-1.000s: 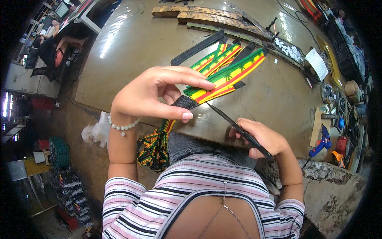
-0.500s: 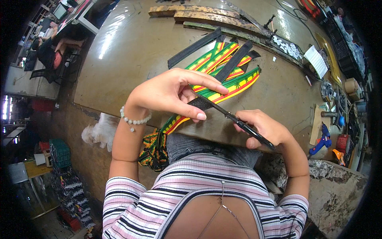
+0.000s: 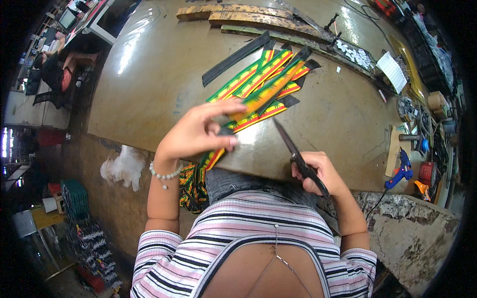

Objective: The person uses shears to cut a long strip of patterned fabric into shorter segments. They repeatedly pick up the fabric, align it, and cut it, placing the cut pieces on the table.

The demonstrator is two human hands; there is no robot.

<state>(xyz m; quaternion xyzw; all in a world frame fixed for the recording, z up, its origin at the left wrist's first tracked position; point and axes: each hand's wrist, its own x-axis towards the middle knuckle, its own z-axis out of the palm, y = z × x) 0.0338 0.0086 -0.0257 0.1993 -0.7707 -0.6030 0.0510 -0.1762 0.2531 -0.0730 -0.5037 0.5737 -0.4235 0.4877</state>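
My left hand (image 3: 191, 131), with a beaded bracelet at its wrist, is over the table's near edge. Its thumb and curled fingers are round a green, yellow and red patterned strap (image 3: 214, 158). That strap runs down to a tangled strap bundle (image 3: 193, 186) beside my lap. Just past the fingertips, a blurred loose strap piece (image 3: 271, 94) lies across a pile of cut patterned strap pieces (image 3: 263, 74) with black ends. In my right hand (image 3: 318, 171) are black scissors (image 3: 290, 141), blades together, pointing up-left and apart from the straps.
A separate black strip (image 3: 236, 58) lies left of the pile. Worn wooden bars (image 3: 258, 20) cross the table's far side. At the right are a paper sheet (image 3: 391, 72), a hammer (image 3: 410, 137) and a blue glue gun (image 3: 401, 169). A white fluffy dog (image 3: 124, 168) is on the floor at left.
The scissors have come away from the strap, down toward me. A patterned piece now shows blurred over the pile, beyond my left hand, which has shifted slightly left and down.
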